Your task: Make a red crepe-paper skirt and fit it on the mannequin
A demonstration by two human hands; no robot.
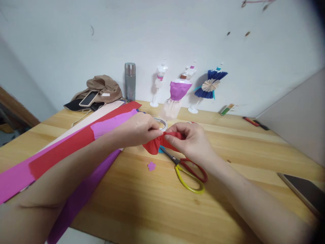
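Observation:
Between my hands is a piece of red crepe paper [152,146], gathered narrow in the middle. My left hand [139,127] pinches it at the gather, and my right hand [189,137] grips it just to the right, thumb and fingers closed. Its two ends flare out below and behind the fingers. Just beneath lie scissors [177,162] with one yellow and one red handle loop, blades pointing toward the paper. A small purple paper flower [151,166] rests on the table left of the scissors. Behind my hands stands a roll of tape [162,123], partly hidden.
Long crepe paper strips [63,152] in red, pink and purple run under my left arm. At the back stand a thermos [130,81] and small mannequins, one in a purple paper dress [179,90], another in blue [210,84]. A tablet or phone [303,189] lies at right.

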